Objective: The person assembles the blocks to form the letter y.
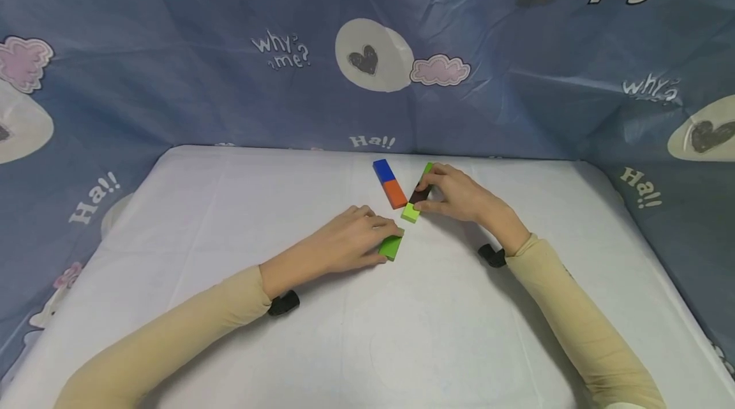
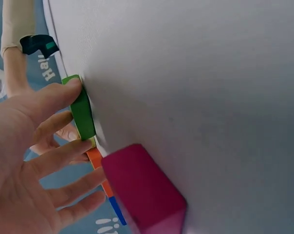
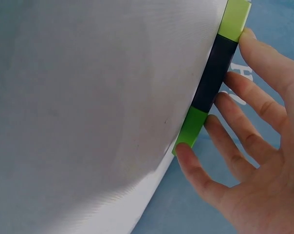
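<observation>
My left hand point(image 1: 356, 240) pinches a green block point(image 2: 82, 109), thumb at one end and a finger at the other. Low in the left wrist view a magenta block point(image 2: 144, 190) shows beside the other fingers; the hand hides it in the head view. My right hand point(image 1: 456, 195) lies along a row of blocks, fingertips spread against its side. That row joins a light green block point(image 3: 234, 20), a black block point(image 3: 214, 73) and another green block point(image 3: 190, 130). Left of it, an orange block point(image 1: 395, 194) and a blue block point(image 1: 383, 171) form a second row, its orange end close to the light green block.
The white table point(image 1: 436, 326) ends at the back against a blue printed cloth point(image 1: 230, 103), which also rises on both sides. A black strap piece point(image 1: 284, 302) hangs under the left wrist, and another black piece point(image 1: 492, 256) under the right.
</observation>
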Tool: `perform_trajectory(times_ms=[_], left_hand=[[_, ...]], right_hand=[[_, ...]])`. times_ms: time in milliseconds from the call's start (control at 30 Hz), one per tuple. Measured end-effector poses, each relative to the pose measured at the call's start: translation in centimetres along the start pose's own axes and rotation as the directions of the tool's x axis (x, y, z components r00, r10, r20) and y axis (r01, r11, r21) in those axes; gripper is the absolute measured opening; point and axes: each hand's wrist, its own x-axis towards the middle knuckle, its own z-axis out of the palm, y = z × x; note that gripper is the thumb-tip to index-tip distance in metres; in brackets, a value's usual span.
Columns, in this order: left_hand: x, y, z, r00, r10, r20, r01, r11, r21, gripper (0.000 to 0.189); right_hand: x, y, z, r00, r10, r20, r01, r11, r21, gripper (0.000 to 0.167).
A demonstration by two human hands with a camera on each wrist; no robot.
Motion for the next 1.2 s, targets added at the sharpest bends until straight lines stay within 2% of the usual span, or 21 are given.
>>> perform_trajectory(times_ms=[133, 400, 533, 933, 1067, 1200], left_hand=[[0.6, 0.1, 0.1, 1.000, -0.003, -0.008, 0.003, 1.000, 0.026, 0.052], [1.4, 0.4, 0.2, 0.999, -0.001, -0.051, 0.010, 0.986, 0.164, 0.052], [1.8, 0.6, 0.0, 0.998, -0.003, -0.070, 0.017, 0.980, 0.199, 0.051], [2.4, 0.4, 0.2, 0.997, -0.025, -0.069, 0.039, 0.979, 0.202, 0.055], [1.8, 0.4, 0.1, 0.997, -0.056, -0.047, 0.064, 0.984, 0.169, 0.059], [0.4, 0.3, -0.4, 0.995, -0.097, -0.024, 0.099, 0.987, 0.124, 0.058]], right_hand=[[0.1, -0.1, -0.1, 1.000, 0.010, 0.005, -0.010, 1.000, 0.004, 0.040], [0.1, 0.0, -0.1, 1.000, 0.005, 0.003, -0.005, 1.000, -0.004, 0.040], [0.0, 0.0, -0.2, 1.000, 0.009, 0.002, -0.009, 1.000, -0.004, 0.039], [0.1, 0.1, -0.3, 1.000, -0.006, 0.000, 0.006, 1.000, -0.012, 0.039], [0.1, 0.0, -0.1, 1.000, -0.007, 0.004, 0.007, 1.000, -0.007, 0.040], [0.1, 0.1, 0.0, 1.000, -0.008, 0.008, 0.008, 1.000, -0.008, 0.039]])
